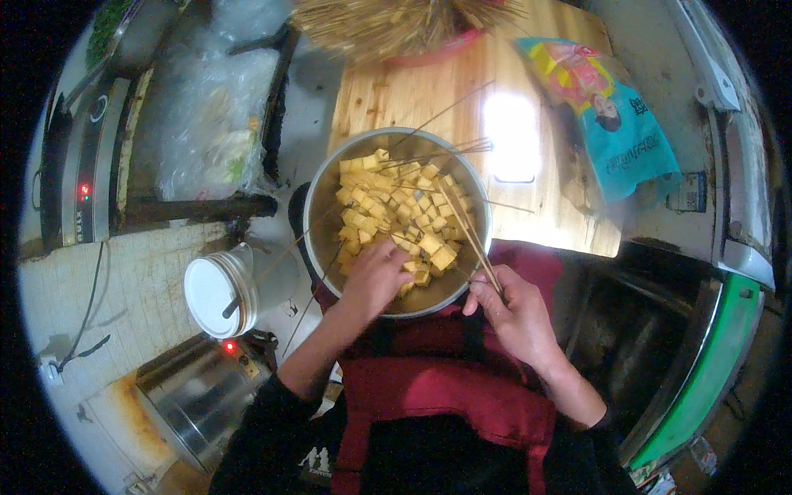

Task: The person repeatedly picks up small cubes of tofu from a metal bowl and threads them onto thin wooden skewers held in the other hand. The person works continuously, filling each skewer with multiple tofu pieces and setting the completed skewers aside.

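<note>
A round metal pot (314, 185) in front of me holds a heap of yellow tofu cubes (371, 198). My left hand (377, 275) reaches in over the near left side, its fingers among the cubes; whether a cube is between them is hidden. At the pot's right rim, my right hand (507, 303) grips several thin bamboo skewers (464, 223), which slant up and left across the pot. One thin stick from the right fingertips points down-left toward larger cubes (438, 249). Other loose skewers (442, 148) lie across the pot and its rim.
Behind the pot lies a wooden board (408, 93) with a large skewer bundle (383, 28), a glaring phone-like rectangle (510, 139) and a turquoise printed bag (631, 136). At left stand a white lidded bucket (210, 297), a steel appliance (192, 396) and a plastic-covered tray (210, 124).
</note>
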Motion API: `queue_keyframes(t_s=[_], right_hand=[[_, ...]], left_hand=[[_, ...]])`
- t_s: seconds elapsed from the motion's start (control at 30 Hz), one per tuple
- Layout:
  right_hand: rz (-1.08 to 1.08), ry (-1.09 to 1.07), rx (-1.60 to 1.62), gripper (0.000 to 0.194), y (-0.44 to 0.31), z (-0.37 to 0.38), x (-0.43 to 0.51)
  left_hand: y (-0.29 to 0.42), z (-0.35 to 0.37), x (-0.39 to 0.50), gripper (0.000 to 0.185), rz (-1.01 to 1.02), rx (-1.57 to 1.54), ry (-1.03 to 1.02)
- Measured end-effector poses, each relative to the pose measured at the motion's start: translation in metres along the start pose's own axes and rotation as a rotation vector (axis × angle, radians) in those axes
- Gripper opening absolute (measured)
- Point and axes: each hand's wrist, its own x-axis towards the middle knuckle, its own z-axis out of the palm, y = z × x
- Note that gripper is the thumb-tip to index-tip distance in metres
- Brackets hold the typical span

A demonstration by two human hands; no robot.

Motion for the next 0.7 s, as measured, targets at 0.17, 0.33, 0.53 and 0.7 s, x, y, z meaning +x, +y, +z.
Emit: queue_keyframes(t_s=[0.17, 0.33, 0.53, 0.7], right_hand=[[0.0, 0.011, 0.06, 0.017, 0.004, -0.002, -0.002], [0.015, 0.001, -0.021, 0.018, 0.001, -0.007, -0.007], [-0.009, -0.031, -0.076, 0.018, -0.004, -0.004, -0.016], [-0.017, -0.034, -0.107, 0.018, -0.006, -0.005, -0.014]], left_hand=[[-0.014, 0.035, -0.006, 0.03, 0.039, 0.163, -0.002], [-0.016, 0.011, -0.006, 0.029, 0.021, -0.036, -0.091], [0.018, -0.034, -0.001, 0.033, -0.464, -1.421, 0.174], [0.034, -0.047, 0.004, 0.039, -0.494, -1.643, 0.223]])
